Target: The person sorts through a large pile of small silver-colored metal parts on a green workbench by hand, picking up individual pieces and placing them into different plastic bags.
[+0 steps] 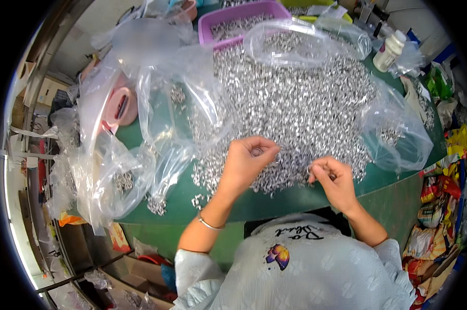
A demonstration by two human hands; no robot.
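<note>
A wide heap of small silver metal pieces covers the middle of the green table. My left hand is over the heap's near side, thumb and forefinger pinched; a glint of metal shows at the fingertips. To its right, my right hand is above the near right edge of the pile. Its fingers are curled, and the thumb and forefinger close on what looks like a small silver piece. The exact shape of what either hand holds is too small to make out. A bracelet circles my left wrist.
Clear plastic bags with some metal pieces lie on the left, another bag on the right. Behind the heap stands a purple basin of pieces. A white bottle stands far right, a pink container at left.
</note>
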